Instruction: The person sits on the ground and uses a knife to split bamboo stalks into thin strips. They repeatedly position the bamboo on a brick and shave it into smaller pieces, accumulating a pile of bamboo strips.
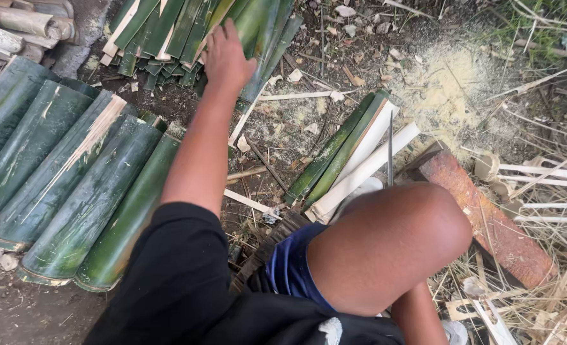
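Green bamboo everywhere: split strips (187, 29) piled fanwise at the top of the frame, left of centre, with the left hand (227, 57) reaching up across them. Palm down on the strips, fingers laid forward over the pile and partly lost among the slats, so impossible to tell whether closed around one strip or only resting flat. Strips directly under and ahead of the fingertips, spreading out to either side of the wrist. Right hand out of sight behind the bare knee (392, 243) at lower centre. Broad half-round bamboo sections (72, 185) lying side by side at left. A few more split pieces (350, 156), green and pale, slanting at centre beside a thin dark blade (390, 150). Pale sawdust (449, 83) scattered at upper right; reddish wooden block (488, 223) at right.
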